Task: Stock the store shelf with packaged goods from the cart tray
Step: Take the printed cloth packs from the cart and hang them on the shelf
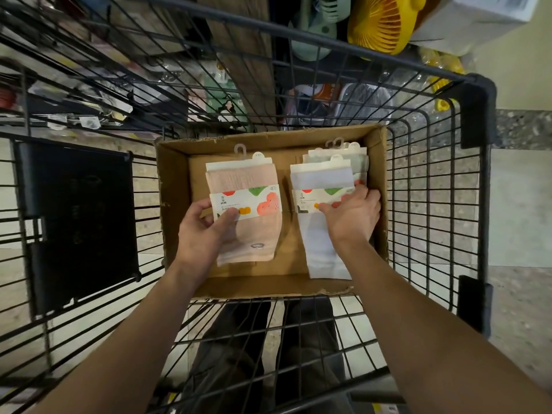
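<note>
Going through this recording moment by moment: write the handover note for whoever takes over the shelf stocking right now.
Left hand: grips the pink pack at its label's left edge, thumb on top.
Right hand: grips the white pack, which tops the stack on the right, with other packs beneath.
Where: both packs are inside the cardboard tray, which sits in the wire cart.
Done: both packs are gripped.
Left: lift them out, place them on the shelf, then come back for the rest of the stack.
</note>
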Tool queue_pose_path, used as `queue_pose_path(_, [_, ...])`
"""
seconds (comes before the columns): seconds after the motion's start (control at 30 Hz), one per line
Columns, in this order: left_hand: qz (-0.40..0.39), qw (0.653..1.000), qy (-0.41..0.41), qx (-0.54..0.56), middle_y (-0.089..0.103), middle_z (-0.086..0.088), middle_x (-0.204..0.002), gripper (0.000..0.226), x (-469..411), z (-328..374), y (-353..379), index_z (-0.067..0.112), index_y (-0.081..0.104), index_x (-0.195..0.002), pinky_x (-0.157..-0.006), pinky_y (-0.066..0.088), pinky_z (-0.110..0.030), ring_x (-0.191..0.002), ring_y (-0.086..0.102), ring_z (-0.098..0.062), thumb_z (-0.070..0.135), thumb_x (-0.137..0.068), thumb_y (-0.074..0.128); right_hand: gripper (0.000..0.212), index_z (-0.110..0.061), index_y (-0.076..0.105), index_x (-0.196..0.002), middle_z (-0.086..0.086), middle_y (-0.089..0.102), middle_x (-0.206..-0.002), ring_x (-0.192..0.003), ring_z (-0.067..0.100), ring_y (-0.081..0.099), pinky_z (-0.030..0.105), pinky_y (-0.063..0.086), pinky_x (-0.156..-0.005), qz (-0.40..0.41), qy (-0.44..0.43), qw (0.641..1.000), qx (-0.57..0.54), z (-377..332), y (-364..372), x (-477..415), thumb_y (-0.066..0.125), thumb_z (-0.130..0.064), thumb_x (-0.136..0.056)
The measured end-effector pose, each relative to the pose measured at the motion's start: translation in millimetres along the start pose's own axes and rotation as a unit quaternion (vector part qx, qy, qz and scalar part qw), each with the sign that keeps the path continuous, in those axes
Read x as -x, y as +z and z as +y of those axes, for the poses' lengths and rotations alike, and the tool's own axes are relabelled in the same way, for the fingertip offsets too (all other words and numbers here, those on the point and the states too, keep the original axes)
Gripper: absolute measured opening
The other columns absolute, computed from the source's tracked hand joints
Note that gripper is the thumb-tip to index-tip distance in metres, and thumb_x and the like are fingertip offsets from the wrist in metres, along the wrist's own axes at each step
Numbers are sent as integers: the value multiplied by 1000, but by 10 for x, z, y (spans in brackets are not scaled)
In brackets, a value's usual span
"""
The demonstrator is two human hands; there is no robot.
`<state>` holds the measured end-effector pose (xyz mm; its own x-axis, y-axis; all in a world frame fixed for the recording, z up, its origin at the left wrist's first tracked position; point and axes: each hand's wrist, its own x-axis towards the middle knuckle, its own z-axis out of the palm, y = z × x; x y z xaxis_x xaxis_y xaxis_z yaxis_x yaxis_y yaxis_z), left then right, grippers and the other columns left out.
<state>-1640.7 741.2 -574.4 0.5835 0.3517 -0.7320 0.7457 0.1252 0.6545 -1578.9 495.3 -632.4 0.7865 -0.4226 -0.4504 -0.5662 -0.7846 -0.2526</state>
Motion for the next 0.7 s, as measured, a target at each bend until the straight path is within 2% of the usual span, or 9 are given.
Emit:
queue_pose_path(0.13, [-6, 1000, 3, -8, 79, 18, -96, 40, 44, 9, -4, 13, 58, -127, -66, 61, -20, -92, 77, -5, 14, -92, 78, 84, -7, 46, -146, 16, 49, -129, -120, 35, 47, 43, 37, -108, -4, -34, 999, 9, 37, -54, 11, 82, -40, -79])
queue_pose_path(0.23, [-14, 1000, 15, -14, 79, 18, -99, 40, 106, 44, -15, 14, 59, -127, -70, 62, -23, -98, 76, -7, 18, -91, 77, 63, -12, 51, -140, 14, 58, -131, -117, 35, 47, 41, 36, -104, -31, -55, 998, -3, 64, -89, 42, 75, -36, -86])
queue_pose_path(0.3, [-19, 999, 23, -21, 79, 19, -101, 40, 158, 81, -30, 16, 59, -128, -73, 63, -23, -99, 75, -6, 20, -93, 76, 52, -19, 53, -135, 8, 67, -123, -114, 31, 54, 36, 44, -97, -53, -54, 995, -67, 65, -153, 76, 73, -32, -89])
queue_pose_path(0.4, [-22, 999, 42, -26, 79, 19, -98, 36, 233, 162, -48, 18, 59, -127, -75, 62, -23, -97, 75, -6, 18, -95, 74, 46, -24, 54, -135, 0, 72, -112, -103, 13, 67, 26, 55, -84, -112, 10, 969, -222, 21, -306, 113, 72, -18, -93])
queue_pose_path(0.53, [-32, 998, 57, -22, 79, 6, -108, 36, 423, 370, -108, 17, 58, -128, -81, 64, -34, -102, 76, -15, 18, -96, 74, 45, -27, 57, -129, -8, 72, -102, -97, 13, 70, 38, 59, -91, -134, 10, 950, -281, -24, -601, 280, 74, -20, -88])
queue_pose_path(0.6, [-32, 995, 86, -41, 77, 2, -115, 35, 577, 506, -159, 19, 59, -126, -82, 64, -36, -104, 76, -15, 20, -95, 75, 35, -22, 60, -121, -11, 71, -96, -89, 7, 71, 33, 61, -82, -135, -5, 947, -292, -54, -802, 439, 73, -17, -89])
queue_pose_path(0.67, [-31, 992, 113, -49, 75, 2, -116, 31, 781, 673, -225, 21, 60, -122, -80, 64, -35, -104, 75, -15, 20, -95, 76, 30, -18, 61, -118, -11, 70, -95, -81, -2, 70, 22, 61, -67, -133, -10, 935, -330, -103, -1064, 640, 71, -11, -90])
queue_pose_path(0.7, [-34, 990, 127, -53, 75, 1, -116, 30, 888, 766, -265, 21, 60, -120, -80, 64, -35, -104, 75, -15, 20, -95, 76, 31, -15, 61, -119, -9, 70, -97, -84, 1, 71, 19, 59, -63, -129, -11, 927, -352, -125, -1205, 745, 71, -9, -90])
